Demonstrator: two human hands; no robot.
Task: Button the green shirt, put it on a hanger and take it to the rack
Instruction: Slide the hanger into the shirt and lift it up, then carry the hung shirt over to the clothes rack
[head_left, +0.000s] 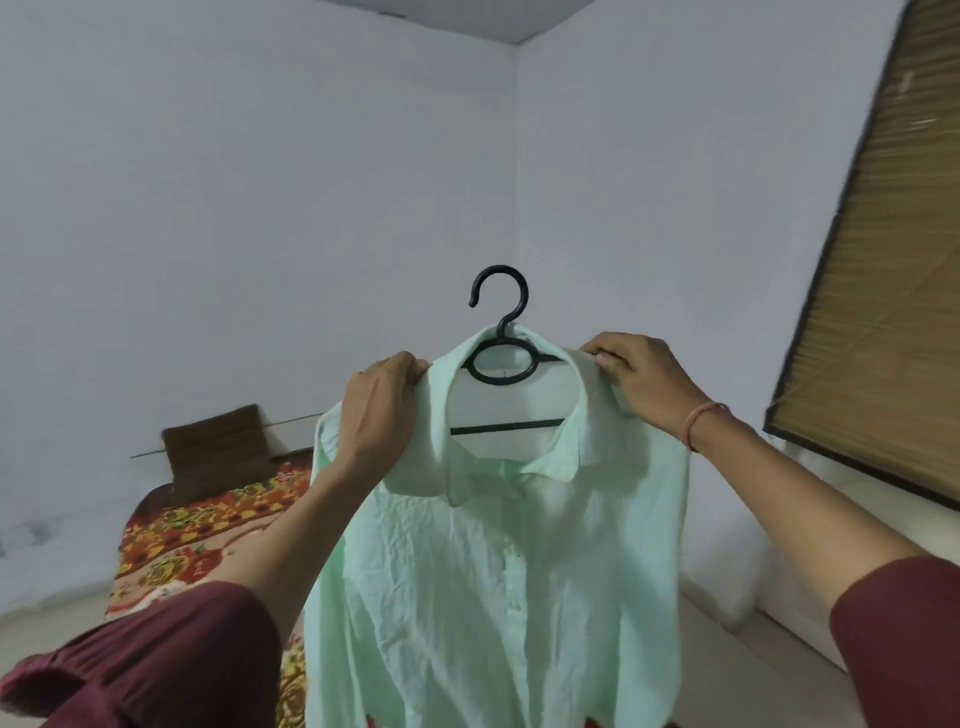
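Up in the air, in front of the person, the green shirt (493, 597) hangs on a black hanger (503, 332). Its long axis runs straight up and down, with the collar at the top and the hem lost below the picture's lower edge. The buttoned front faces the camera, a line of small buttons running down the middle, while the collar spreads apart enough to show the hanger's ring and crossbar. The hanger's hook points upward with its open end toward the left, and its shoulders run side to side. The left grip (382, 400) is clenched over the shirt's shoulder just beside the collar, fingers curled over the top of the cloth. The right grip (636, 374) pinches the fabric at the other end of the collar, with a thin thread band (701, 421) at its wrist. Both forearms come out of maroon sleeves (171, 660). Behind and below the shirt on the left lies a bed (208, 519) with a red and yellow flowered cover and a brown cushion (218, 452) propped at its head against the wall. The walls (260, 182) are plain and pale, meeting in a corner behind the hanger. A dark-framed bamboo blind (893, 260) fills the right side, and a strip of light floor (47, 623) shows at the lower left.
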